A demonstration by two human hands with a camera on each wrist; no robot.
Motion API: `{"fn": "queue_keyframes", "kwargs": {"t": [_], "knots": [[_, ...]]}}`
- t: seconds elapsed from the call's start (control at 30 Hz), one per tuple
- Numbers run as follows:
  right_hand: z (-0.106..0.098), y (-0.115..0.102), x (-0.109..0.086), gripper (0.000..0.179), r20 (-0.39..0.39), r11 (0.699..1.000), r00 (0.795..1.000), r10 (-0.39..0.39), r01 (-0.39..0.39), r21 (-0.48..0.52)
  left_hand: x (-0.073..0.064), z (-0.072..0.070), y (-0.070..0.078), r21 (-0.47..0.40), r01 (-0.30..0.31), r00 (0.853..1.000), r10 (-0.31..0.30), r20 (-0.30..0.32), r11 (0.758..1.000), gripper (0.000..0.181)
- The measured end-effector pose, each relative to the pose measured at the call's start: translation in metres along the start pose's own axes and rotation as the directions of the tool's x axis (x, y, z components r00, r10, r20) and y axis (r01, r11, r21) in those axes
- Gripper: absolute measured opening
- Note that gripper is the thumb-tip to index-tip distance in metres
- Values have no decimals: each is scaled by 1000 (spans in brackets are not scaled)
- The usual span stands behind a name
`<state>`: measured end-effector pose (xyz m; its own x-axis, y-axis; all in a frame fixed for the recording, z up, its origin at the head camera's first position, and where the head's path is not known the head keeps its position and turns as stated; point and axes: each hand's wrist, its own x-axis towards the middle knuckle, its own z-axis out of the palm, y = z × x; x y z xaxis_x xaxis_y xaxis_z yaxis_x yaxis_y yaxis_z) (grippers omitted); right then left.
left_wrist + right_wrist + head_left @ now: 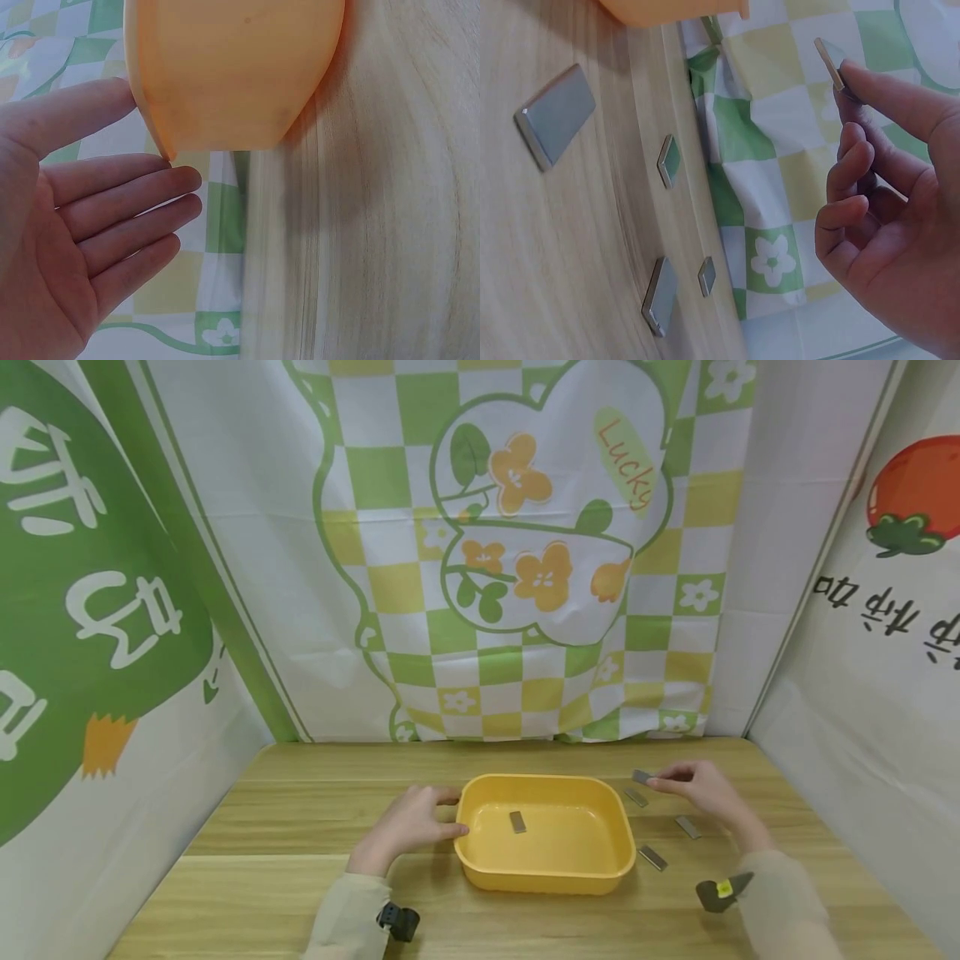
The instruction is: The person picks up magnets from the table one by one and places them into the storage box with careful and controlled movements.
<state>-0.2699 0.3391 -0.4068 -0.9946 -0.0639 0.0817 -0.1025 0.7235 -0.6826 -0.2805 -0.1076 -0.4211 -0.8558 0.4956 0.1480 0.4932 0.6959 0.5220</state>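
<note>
A yellow plastic basin (546,882) stands on the table with one small silver rectangular metal block (517,822) lying inside. My left hand (412,820) touches the basin's left rim with thumb and fingertips; the left wrist view shows the fingers (135,191) extended beside the rim. Right of the basin, my right hand (701,789) pinches another metal block (829,64) between thumb and index finger, above the table. Several similar blocks lie on the wood near it, among them a front block (652,858), a middle block (687,827) and a back block (636,797).
The light wooden table (247,877) runs back to a hanging checked cloth (540,693) with flower prints. Printed cloths also hang at the left and right sides. A dark wrist camera (399,922) is strapped to the left sleeve, and another dark device (718,893) sits by the right sleeve.
</note>
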Motion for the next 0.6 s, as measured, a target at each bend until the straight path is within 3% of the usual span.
{"fn": "queue_keyframes", "kwargs": {"t": [0.6], "knots": [[8,-13,11,36,55,997,996,-75,75,-4,0,0,0,-4,-6,1000,6,-3,1000,55]]}}
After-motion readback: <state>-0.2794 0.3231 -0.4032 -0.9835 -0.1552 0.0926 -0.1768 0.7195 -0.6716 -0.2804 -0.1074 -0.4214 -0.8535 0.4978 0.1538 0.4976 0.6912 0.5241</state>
